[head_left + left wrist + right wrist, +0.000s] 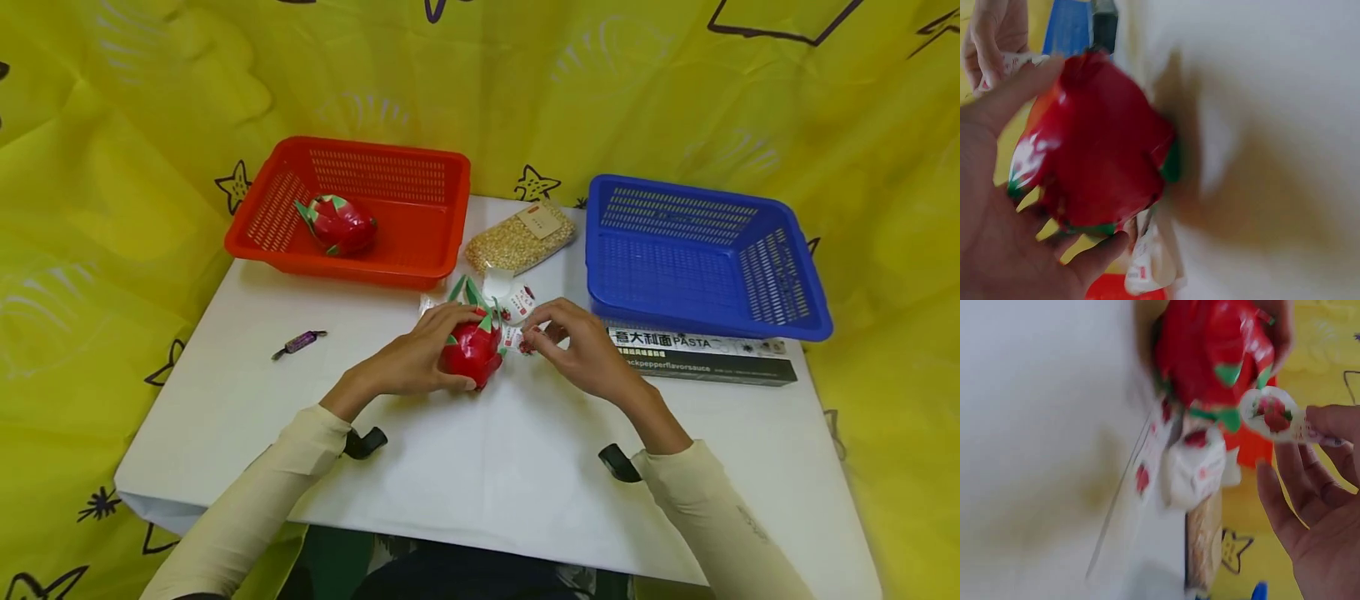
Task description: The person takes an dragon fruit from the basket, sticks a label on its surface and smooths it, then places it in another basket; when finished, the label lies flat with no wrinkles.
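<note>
My left hand (pixel 420 354) grips a shiny red dragon fruit (pixel 474 353) with green leaf tips, fingers over its far side and thumb at the near side. In the left wrist view the dragon fruit (pixel 1107 140) shows close up against the palm. My right hand (pixel 585 350), just to its right, pinches a small white packet (pixel 1274 416) with a red fruit print between thumb and fingers. Beyond the dragon fruit lies a white wrapped pack (pixel 517 303) with similar prints, partly hidden. Another dragon fruit (pixel 343 227) lies in the red basket (pixel 420 265).
A blue basket (pixel 705 292) stands at the back right, partly over a pasta box (pixel 712 368). Between the baskets lies a bag of yellow grains (pixel 517 240). A small purple wrapped candy (pixel 302 342) lies on the left of the white table (pixel 480 492). Yellow cloth (pixel 480 83) hangs behind.
</note>
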Motion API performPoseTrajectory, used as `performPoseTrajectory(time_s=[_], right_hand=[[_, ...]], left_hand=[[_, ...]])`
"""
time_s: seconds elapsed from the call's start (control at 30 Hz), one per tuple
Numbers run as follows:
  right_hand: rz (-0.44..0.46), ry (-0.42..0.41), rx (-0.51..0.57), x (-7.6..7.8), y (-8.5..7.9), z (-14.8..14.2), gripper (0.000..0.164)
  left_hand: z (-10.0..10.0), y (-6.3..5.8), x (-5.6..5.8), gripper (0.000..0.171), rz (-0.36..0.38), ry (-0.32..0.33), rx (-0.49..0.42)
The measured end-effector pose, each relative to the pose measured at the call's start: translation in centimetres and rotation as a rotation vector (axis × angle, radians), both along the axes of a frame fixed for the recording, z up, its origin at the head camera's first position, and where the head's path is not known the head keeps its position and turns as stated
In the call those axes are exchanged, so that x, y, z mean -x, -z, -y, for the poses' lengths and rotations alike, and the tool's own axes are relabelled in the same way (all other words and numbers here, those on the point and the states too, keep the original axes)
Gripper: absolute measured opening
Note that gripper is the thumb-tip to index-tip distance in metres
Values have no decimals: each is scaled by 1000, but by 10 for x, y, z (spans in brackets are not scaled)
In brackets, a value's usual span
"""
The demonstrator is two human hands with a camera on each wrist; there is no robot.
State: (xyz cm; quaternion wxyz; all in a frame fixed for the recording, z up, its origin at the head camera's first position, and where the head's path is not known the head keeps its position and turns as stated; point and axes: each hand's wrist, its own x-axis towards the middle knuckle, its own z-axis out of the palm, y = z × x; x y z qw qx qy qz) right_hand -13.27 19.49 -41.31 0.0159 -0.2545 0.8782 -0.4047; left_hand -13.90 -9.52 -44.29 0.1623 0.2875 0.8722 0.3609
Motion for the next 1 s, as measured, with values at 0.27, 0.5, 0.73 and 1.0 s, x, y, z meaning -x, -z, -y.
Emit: performPoseTrajectory(time_s=[0.27,0.5,0.73,1.0], right_hand=[[206,-65,199,-8,3,36,14],[22,-115,106,-9,17,52,14],[-136,-66,-26,-9,22,55,24],[-173,-20,44,0,28,53,36]], left_hand=[[7,-3,2,103,59,16,-35],[9,-6,0,96,73,11,-72],[2,2,-2,75,4,-43,-68],[-3,6,-3,73,-23,-81,-31]])
